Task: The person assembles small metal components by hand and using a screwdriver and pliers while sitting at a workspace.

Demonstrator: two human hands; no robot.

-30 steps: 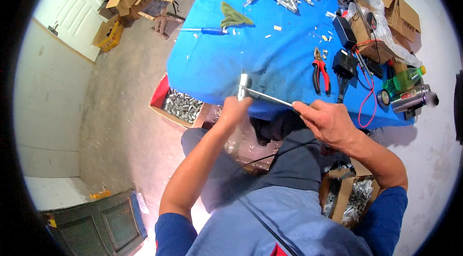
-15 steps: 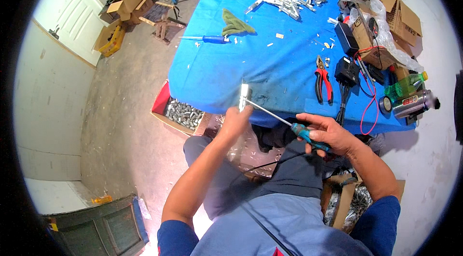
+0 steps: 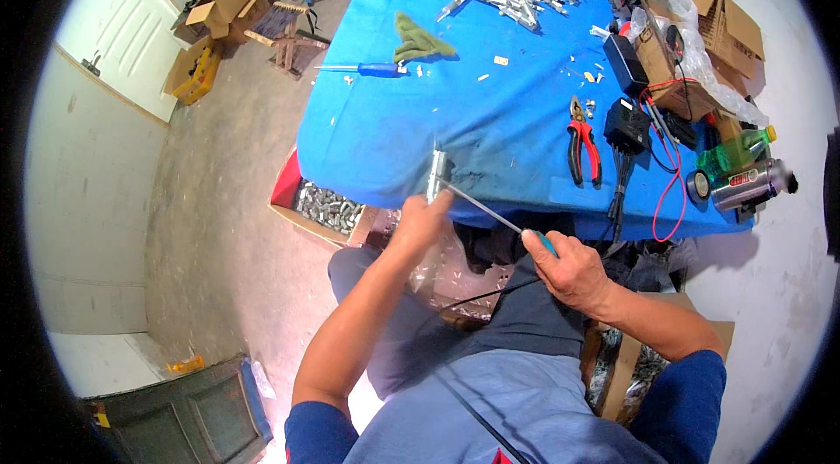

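Observation:
Pinched in my left hand is a narrow silver-white metal piece, standing up over the near edge of the blue-covered table. My right hand is wrapped round the handle of a screwdriver; only a bit of the teal grip shows past the thumb. The screwdriver's thin shaft points left, its tip against or just beside the metal piece, close to my left thumb. Whether the tip sits in a gap of the piece is too small to tell.
Red-handled pliers, a black adapter with cables and a steel flask lie to the right. A blue screwdriver, green cloths and many metal pieces lie farther back. Below left stands a box of small metal parts.
My right hand has closed from a loose, spread-fingered hold into a full fist round the screwdriver handle, covering most of it. The metal piece stays in my left hand; the view has shifted slightly.

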